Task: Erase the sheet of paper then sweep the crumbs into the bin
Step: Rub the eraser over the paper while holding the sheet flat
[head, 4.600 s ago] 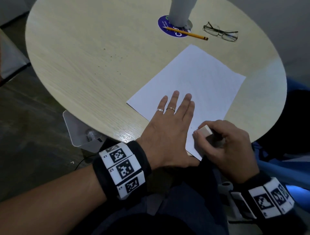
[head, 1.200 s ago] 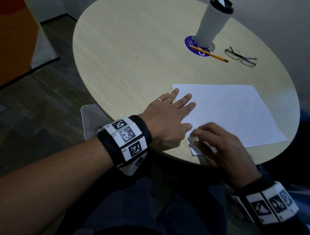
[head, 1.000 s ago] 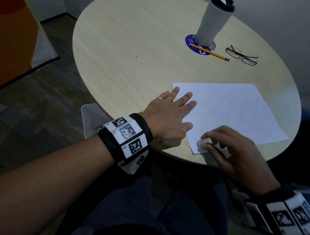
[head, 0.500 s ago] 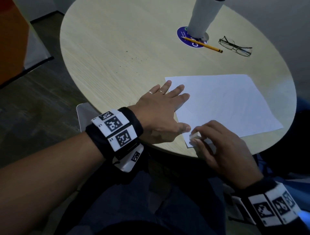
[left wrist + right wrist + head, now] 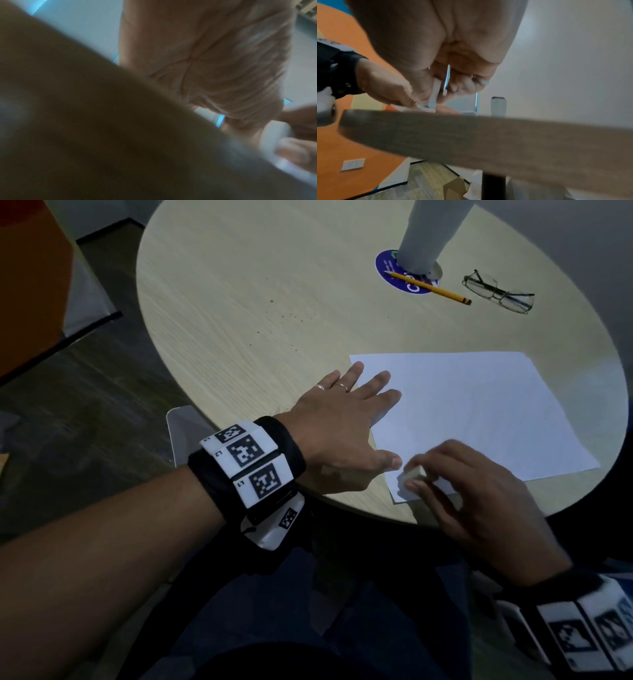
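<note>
Round light-wood table (image 5: pixel 222 268) here. Sitting on it: a white sheet of paper (image 5: pixel 479 405) near the front edge, a scatter of dark crumbs (image 5: pixel 291 316) toward the middle, and at the far side a blue round sticker (image 5: pixel 387 270) under a grey tumbler (image 5: pixel 428 231), a yellow pencil (image 5: pixel 431 288), and glasses (image 5: pixel 498 292).

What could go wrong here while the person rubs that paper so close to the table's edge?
1. The right hand works the eraser at the near corner of the sheet of paper, away from the flat left hand; that corner could crease or tear.
2. This corner lies by the table edge, so new crumbs may fall to the floor, not the bin.
3. A wide sweep of the dark crumbs might knock the pencil or glasses.
</note>
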### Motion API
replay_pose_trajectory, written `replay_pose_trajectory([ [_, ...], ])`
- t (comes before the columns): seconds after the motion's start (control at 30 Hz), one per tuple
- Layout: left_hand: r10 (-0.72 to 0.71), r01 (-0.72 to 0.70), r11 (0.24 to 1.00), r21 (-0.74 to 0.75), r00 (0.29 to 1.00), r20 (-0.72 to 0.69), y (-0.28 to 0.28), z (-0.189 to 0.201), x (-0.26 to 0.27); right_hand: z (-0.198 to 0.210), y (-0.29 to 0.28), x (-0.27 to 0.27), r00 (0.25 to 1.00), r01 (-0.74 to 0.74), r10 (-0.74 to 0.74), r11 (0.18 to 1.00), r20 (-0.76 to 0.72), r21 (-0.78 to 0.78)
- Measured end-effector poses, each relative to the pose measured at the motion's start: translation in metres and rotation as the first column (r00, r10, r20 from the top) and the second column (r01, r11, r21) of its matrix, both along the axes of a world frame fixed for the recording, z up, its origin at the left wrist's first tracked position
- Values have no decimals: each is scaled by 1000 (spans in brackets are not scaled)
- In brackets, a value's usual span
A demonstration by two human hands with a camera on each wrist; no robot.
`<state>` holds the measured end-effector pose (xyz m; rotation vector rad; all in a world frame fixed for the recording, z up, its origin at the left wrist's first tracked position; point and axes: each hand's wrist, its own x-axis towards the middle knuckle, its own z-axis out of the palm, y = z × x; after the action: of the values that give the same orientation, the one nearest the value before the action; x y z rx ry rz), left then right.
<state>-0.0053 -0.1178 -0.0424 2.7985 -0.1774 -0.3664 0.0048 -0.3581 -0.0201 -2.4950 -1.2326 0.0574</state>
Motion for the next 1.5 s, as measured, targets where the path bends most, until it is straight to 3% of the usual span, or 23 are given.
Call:
replay_pose_trajectory([
  [0.1, -7, 7, 1000, 12, 1000, -2, 1, 0, 1, -10, 12, -5, 1000, 5, -5, 1000, 13, 20],
  [0.23, -2, 2, 1000, 14, 1000, -6, 1, -1, 1, 2, -4, -5, 997, -44, 38, 995, -66, -95],
  [0.43, -15, 15, 999, 40, 1000, -5, 1, 0, 2, -8, 12, -8, 1000, -13, 13, 1000, 12, 15],
  [0.57, -14, 15, 999, 33, 1000, -13, 1, -1, 2, 1, -1, -7, 996, -73, 67, 992, -59, -105],
  [0.63, -16, 17, 1000, 18, 1000, -6, 2, -1, 2, 4, -11, -1, 995, -55, 50, 997, -87, -47],
  [0.73, -30, 30, 1000, 5, 999, 19, 3, -6, 1, -7, -17, 9, 988, 144, -132, 976, -82, 164],
  [0.87, -19, 26, 999, -33, 980, 200, -2, -7, -18, -27, -13, 7, 955, 292, -272, 931, -115, 220],
  [0.97, -159, 208, 974, -85, 906, 392, -9, 2, -51, -32, -9, 7, 958, 287, -272, 929, -94, 232],
  [1.03, -239, 305, 944, -126, 895, 376, -15, 5, -73, -32, -7, 8, 950, 309, -288, 918, -119, 248],
  [1.13, -337, 379, 923, -71, 883, 327, -25, 2, -85, -31, -6, 6, 950, 311, -291, 905, -110, 291],
  [1.37, -267, 275, 961, 20, 909, 321, -36, 7, -80, -34, 3, -5, 972, 232, -210, 933, -106, 275],
  [1.5, -245, 248, 968, 20, 934, 259, -40, 10, -82, -28, -20, 9, 930, 343, -281, 894, -235, 290],
])
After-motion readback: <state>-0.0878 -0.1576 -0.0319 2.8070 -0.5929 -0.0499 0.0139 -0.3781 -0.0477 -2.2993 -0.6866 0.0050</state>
